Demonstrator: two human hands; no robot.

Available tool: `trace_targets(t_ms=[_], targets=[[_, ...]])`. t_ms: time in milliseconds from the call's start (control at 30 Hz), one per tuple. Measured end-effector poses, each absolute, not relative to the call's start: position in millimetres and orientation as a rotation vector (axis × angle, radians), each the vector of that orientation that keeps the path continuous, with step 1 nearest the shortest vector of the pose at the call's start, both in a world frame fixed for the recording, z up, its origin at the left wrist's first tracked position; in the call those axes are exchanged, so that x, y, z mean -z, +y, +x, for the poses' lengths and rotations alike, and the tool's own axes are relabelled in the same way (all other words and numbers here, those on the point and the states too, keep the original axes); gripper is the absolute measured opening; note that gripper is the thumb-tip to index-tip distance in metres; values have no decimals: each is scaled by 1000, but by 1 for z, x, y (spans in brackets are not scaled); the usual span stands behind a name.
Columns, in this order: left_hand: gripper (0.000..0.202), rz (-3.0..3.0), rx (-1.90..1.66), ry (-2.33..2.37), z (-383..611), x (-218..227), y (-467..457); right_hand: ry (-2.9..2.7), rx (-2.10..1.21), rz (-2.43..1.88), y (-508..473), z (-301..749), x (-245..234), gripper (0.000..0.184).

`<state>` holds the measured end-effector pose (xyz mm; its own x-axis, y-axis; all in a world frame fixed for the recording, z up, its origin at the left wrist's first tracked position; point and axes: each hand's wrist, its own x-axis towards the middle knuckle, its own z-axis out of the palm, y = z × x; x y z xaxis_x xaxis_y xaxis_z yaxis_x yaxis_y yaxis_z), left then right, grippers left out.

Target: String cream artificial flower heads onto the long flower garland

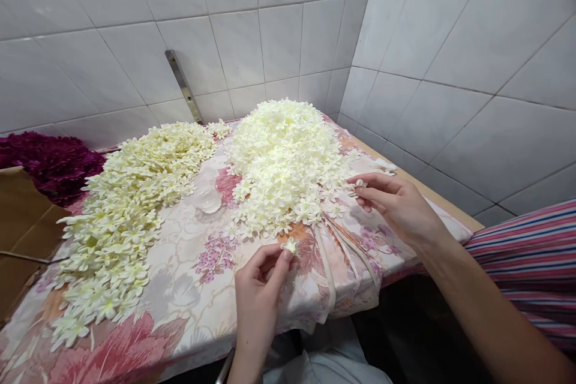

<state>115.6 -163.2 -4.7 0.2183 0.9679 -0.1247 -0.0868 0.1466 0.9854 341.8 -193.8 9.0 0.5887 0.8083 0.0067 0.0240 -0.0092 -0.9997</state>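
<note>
My left hand (258, 288) pinches a small cream artificial flower (290, 245) between thumb and fingertips, just above the near edge of the floral tablecloth (189, 288). My right hand (396, 204) reaches to the right edge of a large heap of loose cream flowers (285, 159) and pinches another small cream flower (359, 183) there. A second, longer spread of pale yellow-cream flowers (126, 210) lies along the left side of the cloth.
Dark purple flowers (47, 162) sit at the far left beside a cardboard box (20, 234). A small clear plastic piece (207, 198) lies between the two piles. White tiled walls close in behind and to the right. A metal bracket (183, 85) is fixed to the back wall.
</note>
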Motion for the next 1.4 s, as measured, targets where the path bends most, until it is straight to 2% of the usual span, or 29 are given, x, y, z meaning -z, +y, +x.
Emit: trace_targets(t_ms=[400,600,833,900,1000,1133,1400], targets=[[14,1130,-1000,1048,116,4,-163,-855,-500,-1670,-190,341,-13,40],[13,1157,-997,1045,116,6,-163,-908,-555,-1625,-188,346,-14,34],[12,1174,-995,1045,115,6,-163,-943,-604,-1668,-188,347,-15,12],[12,1172,-997,1047,115,6,-163,-931,-575,-1665,-188,347,-14,15],[12,1164,-998,1053,116,6,-163,-937,-534,-1648,-187,346,-12,29],[12,1146,-999,1041,116,5,-163,-950,-507,-1662,-186,345,-13,35],[12,1179,-987,1053,115,4,-163,-1145,-520,-1892,-177,363,-21,35]])
